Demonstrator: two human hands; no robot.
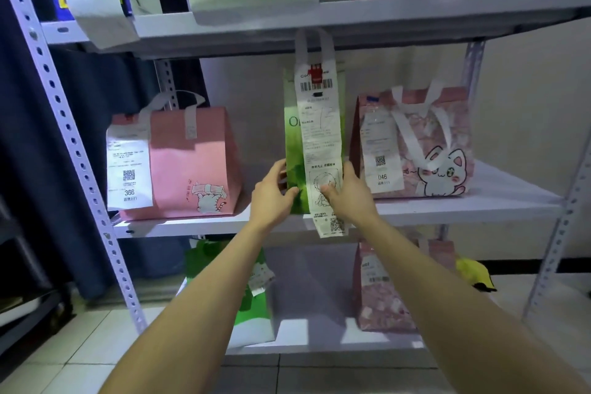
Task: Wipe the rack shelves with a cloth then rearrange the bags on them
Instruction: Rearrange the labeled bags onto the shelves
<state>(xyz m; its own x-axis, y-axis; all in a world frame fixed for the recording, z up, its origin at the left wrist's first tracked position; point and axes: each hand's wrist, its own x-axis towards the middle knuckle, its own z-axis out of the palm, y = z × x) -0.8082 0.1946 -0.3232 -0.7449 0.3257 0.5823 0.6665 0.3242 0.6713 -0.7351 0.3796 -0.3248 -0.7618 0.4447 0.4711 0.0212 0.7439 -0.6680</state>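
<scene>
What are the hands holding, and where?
The green bag, low down: left hand on its left edge, right hand on its right edge.

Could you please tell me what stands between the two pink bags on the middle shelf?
A tall green bag, held near its base by the left hand and right hand; the head view shows it.

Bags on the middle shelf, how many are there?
3. A pink bag on the left, a green bag in the middle held by the left hand and right hand, a pink cat bag on the right. More could sit behind them.
</scene>
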